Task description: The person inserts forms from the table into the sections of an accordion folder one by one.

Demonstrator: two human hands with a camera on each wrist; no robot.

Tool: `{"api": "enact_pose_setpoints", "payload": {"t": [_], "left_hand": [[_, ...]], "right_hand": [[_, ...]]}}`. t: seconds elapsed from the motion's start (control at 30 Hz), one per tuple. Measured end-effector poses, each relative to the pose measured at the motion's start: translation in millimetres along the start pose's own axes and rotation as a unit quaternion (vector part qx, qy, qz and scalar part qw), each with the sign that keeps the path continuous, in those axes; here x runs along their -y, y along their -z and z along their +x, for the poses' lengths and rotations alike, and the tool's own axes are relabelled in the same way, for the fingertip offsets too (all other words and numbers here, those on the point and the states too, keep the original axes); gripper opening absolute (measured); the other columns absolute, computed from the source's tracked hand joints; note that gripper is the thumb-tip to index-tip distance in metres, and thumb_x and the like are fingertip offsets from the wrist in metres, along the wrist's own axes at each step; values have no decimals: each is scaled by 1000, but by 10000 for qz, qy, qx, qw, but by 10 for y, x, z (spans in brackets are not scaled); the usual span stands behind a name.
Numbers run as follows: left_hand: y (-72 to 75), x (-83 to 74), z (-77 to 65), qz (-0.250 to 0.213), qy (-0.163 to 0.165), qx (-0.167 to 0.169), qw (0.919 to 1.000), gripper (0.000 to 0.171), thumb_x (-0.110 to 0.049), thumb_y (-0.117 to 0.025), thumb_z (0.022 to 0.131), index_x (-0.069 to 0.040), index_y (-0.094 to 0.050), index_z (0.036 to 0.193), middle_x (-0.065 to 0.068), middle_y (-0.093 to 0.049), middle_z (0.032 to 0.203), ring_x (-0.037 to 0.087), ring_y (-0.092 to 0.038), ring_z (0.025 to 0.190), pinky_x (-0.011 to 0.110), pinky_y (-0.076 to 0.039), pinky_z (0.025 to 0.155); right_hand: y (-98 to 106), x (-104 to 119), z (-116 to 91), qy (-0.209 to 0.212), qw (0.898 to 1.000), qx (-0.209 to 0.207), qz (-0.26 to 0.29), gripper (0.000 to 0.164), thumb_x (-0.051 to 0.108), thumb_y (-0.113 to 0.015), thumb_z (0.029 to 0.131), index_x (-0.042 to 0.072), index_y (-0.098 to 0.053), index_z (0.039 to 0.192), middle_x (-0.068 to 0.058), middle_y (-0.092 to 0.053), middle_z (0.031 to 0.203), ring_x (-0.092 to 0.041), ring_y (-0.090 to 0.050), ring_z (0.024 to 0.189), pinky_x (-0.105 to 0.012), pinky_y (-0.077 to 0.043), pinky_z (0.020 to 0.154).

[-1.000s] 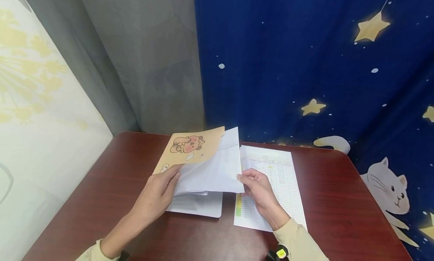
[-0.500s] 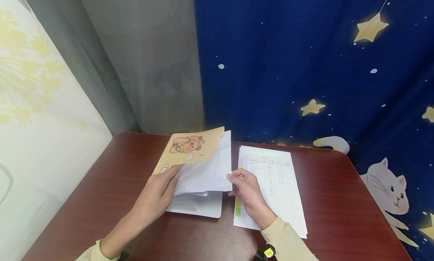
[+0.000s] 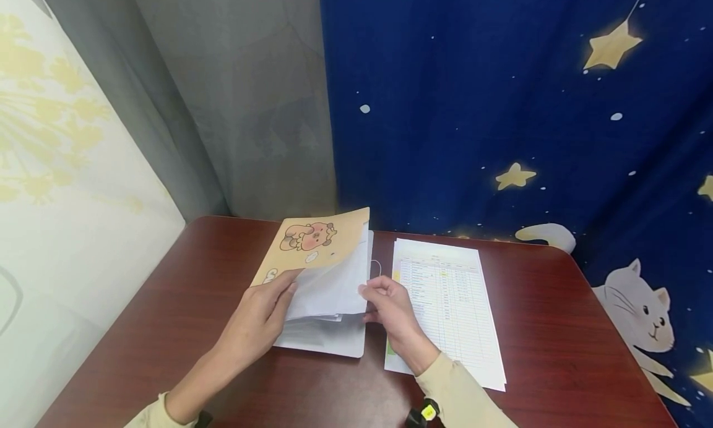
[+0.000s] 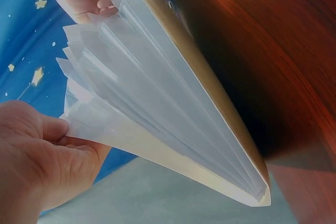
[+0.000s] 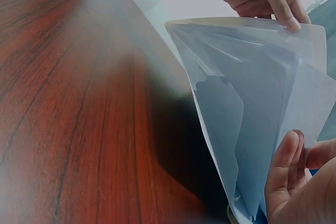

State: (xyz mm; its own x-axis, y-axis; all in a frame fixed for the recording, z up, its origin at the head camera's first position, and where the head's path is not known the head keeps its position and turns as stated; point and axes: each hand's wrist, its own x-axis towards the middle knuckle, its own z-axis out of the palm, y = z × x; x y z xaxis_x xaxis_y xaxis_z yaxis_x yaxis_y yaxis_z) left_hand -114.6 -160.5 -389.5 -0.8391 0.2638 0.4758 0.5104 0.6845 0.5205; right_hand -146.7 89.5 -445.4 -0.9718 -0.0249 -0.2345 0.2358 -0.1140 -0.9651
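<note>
Now the white paper sheet [image 3: 348,295] sits deeper, nearly inside the tan cartoon-covered folder [image 3: 312,237] — left hand [image 3: 257,316] pinching it ajar, right hand [image 3: 394,310] pinching the sheet's edge.

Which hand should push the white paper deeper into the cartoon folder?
Probably the right hand: it pinches the edge of the white paper where the folder opens, while the left hand holds the cover up.

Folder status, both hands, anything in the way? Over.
Left hand holds folder by its raised cover. Right hand pinches white sheet at folder's open side. Folder rests on table. Printed sheets to its right, not in the way.
</note>
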Motion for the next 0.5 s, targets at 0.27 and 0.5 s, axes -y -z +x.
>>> {"api": "enact_pose_setpoints", "payload": {"t": [0.27,0.5], "left_hand": [[-11,2,3,-4,-95,-16,10000,37,-5,-60,105,-18,-69,138,-4,-77,109,10,-59,86,31,-49,77],[-17,-3,-2,55,-77,-37,9999,35,-5,-60,105,-18,-70,137,-3,-78,116,10,-61,88,35,-53,79]], "right_hand": [[-79,-3,16,66,10000,18,-3,17,16,-72,97,2,-67,103,6,-61,69,-11,-59,70,-27,-57,64],[-155,1,19,101,9995,-153,-238,18,16,-72,96,2,-67,105,5,-65,73,-10,-59,62,-25,-51,60]]}}
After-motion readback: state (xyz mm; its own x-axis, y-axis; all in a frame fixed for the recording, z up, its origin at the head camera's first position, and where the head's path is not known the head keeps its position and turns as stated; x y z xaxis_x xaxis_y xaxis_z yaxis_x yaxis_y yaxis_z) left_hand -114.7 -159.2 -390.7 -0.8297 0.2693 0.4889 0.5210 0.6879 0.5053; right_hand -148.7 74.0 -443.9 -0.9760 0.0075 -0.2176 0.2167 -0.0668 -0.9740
